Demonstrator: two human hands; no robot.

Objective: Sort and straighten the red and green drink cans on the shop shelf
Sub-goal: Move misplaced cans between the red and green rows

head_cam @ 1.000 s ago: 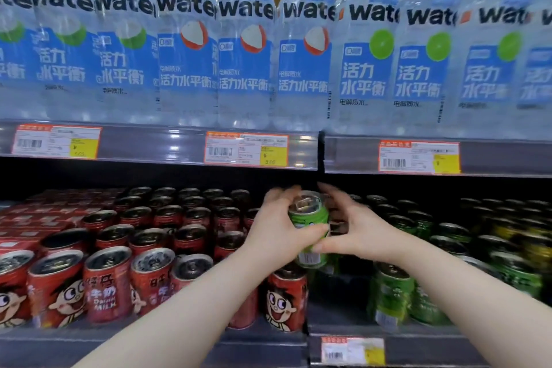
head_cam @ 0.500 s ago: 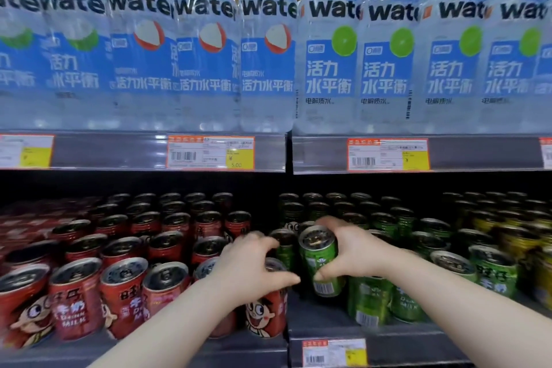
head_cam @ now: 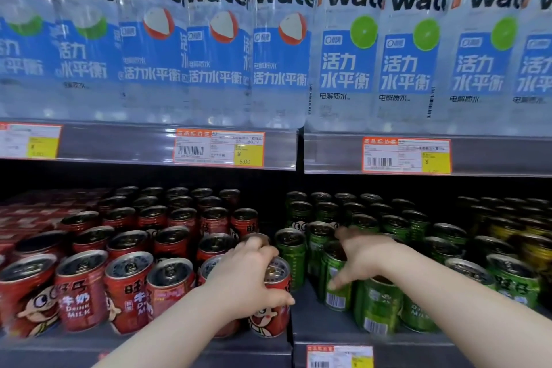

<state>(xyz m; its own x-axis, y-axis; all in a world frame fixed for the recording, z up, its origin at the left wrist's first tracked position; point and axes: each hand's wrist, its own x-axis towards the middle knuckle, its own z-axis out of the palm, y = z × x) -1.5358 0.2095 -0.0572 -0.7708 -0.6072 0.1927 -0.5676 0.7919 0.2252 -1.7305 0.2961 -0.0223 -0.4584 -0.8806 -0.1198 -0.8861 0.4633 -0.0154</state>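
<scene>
On the lower shelf, the red cans stand to the left of the divider and the green cans to the right, all upright with their long axes vertical and pull-tab tops facing up; the front red ones show their cartoon-face labels outward. The left hand is cupped over the top and side of the frontmost red can at the right end of the red block, fingers curled around its rim and thumb on the front, grasping it. The right hand is spread over a green can at the left edge of the green block, thumb down its label near the barcode, fingers reaching over the top; its barcode side faces outward. Whether that hand grips it firmly or merely rests on it cannot be told through the blur.

Half a second ago the right hand held this green can raised slightly in front of the row; now the can stands down on the shelf among the others. The left hand, then hovering open beside the red can, has closed onto it. Water bottles line the shelf above.
</scene>
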